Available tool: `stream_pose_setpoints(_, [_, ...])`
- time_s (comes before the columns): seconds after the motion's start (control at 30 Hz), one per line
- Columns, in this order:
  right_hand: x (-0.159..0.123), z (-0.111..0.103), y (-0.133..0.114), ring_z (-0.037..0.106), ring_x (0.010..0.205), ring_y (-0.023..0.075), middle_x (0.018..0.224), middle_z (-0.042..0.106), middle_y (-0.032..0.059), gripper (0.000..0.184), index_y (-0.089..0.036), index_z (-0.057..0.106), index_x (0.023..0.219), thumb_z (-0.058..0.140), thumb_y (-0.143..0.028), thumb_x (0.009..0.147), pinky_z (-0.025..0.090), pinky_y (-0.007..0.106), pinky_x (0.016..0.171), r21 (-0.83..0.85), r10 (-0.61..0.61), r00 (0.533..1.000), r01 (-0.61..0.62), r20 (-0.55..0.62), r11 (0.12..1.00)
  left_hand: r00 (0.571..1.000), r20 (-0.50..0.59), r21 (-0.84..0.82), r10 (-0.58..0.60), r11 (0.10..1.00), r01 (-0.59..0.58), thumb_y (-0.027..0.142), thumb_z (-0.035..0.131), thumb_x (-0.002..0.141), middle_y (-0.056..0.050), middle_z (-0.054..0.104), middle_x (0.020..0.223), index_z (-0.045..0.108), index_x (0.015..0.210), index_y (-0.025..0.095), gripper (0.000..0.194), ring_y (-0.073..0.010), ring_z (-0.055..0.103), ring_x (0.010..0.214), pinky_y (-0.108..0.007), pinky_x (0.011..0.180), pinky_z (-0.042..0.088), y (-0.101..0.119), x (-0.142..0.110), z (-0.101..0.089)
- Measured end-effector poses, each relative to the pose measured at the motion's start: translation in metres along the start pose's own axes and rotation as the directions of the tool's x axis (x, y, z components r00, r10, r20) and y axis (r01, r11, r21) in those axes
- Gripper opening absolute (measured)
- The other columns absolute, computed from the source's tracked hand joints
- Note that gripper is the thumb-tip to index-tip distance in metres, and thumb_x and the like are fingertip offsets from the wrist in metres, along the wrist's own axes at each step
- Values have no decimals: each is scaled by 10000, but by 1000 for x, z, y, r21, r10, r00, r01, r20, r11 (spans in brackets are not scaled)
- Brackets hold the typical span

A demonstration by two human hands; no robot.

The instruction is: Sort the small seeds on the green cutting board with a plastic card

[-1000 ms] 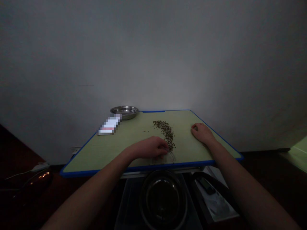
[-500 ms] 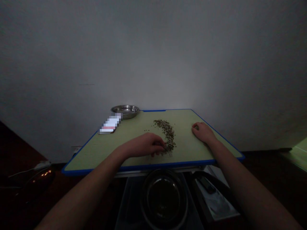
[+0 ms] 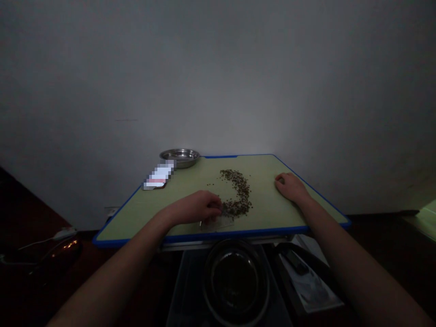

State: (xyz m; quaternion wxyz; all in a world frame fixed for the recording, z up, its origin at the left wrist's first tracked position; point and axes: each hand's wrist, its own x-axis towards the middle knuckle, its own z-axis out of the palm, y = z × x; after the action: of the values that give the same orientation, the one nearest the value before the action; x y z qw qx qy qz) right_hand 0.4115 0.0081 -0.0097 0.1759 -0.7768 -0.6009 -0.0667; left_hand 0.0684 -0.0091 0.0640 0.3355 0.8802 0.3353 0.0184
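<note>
Small brown grains lie in a curved band on the pale yellow-green tabletop, with a few strays to the left. At the band's near end, my left hand is closed on a clear, flat plastic piece. Its far part reaches beside the grains, and my fingers hide the rest. My right hand rests near the table's right edge, fingers curled in. Whatever may be inside that curl is too dark and small to make out.
At the back left stands a shallow metal bowl, with a phone with a blurred-out screen in front of it. Below the table's blue front edge sits a dark round pan or bowl. A pale wall rises behind.
My left hand has moved left with the clear plastic piece, and some grains now spread left at the band's near end. My right hand stays put. The view has shifted slightly.
</note>
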Motion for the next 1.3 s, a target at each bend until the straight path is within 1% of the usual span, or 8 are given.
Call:
stream_pose_setpoints(0.33, [1, 1, 2, 590, 1008, 244, 1062, 639, 147, 290, -149, 652, 1037, 473, -278, 850, 419, 319, 864, -3, -7, 1000, 7, -5, 1000, 999, 37, 78, 33, 996, -36, 233, 490, 812, -14, 661, 710, 628, 822, 162, 156, -124, 588, 599, -242, 572, 431, 16, 5, 5])
stream_pose_setpoints(0.5, [1, 1, 2, 591, 989, 238, 1049, 641, 140, 283, -150, 656, 1028, 478, -274, 845, 418, 316, 859, -10, -9, 1000, 9, -5, 1000, 998, 45, 52, 51, 997, -53, 245, 507, 818, -20, 675, 730, 644, 882, 161, 173, -125, 595, 615, -248, 595, 441, 18, 7, 9])
stream_pose_setpoints(0.7, [1, 0, 2, 592, 987, 242, 1044, 638, 138, 283, -154, 652, 1028, 477, -285, 848, 420, 318, 848, -10, -6, 1000, 6, 1, 1000, 994, 61, 18, 88, 996, -90, 235, 520, 821, -19, 666, 733, 649, 883, 160, 162, -119, 602, 633, -236, 593, 458, 24, 4, 10])
stream_pose_setpoints(0.83, [1, -1, 2, 589, 993, 242, 1049, 637, 140, 280, -152, 652, 1028, 478, -277, 847, 419, 315, 848, -7, -7, 1000, 7, 7, 1000, 999, -4, -55, 33, 998, -33, 270, 514, 834, -12, 655, 728, 633, 907, 168, 172, -116, 598, 630, -230, 581, 470, 23, -4, -1])
stream_pose_setpoints(0.97, [0, -1, 1, 591, 984, 247, 1051, 634, 147, 294, -145, 650, 1042, 470, -282, 854, 420, 320, 844, -4, 1, 1000, -1, 7, 1000, 993, -111, -78, -45, 996, 36, 335, 510, 836, -18, 660, 738, 606, 928, 167, 214, -132, 611, 636, -238, 563, 465, 8, -15, -14])
stream_pose_setpoints(1.1, [0, -2, -1, 585, 997, 246, 1053, 632, 144, 297, -150, 652, 1050, 472, -286, 855, 415, 316, 850, -3, 6, 1000, -6, 4, 1000, 988, -155, 29, -25, 999, 30, 338, 510, 841, -19, 675, 755, 626, 923, 172, 219, -138, 612, 678, -254, 633, 458, 2, -20, -15])
stream_pose_setpoints(1.2, [-1, -3, -2, 590, 983, 245, 1044, 633, 143, 292, -153, 655, 1039, 469, -288, 859, 417, 317, 841, -3, 11, 1000, -11, 3, 1000, 990, -140, 137, 9, 990, 10, 312, 497, 847, -15, 680, 761, 649, 907, 183, 207, -136, 594, 670, -257, 639, 426, 12, -16, -7])
stream_pose_setpoints(1.3, [-1, -3, -2, 589, 987, 239, 1043, 635, 138, 280, -157, 656, 1029, 475, -283, 858, 417, 313, 844, 0, 6, 1000, -6, 4, 1000, 988, -120, 253, 97, 965, -64, 279, 495, 845, -24, 692, 815, 671, 904, 195, 204, -145, 581, 700, -265, 650, 397, 23, -7, 4])
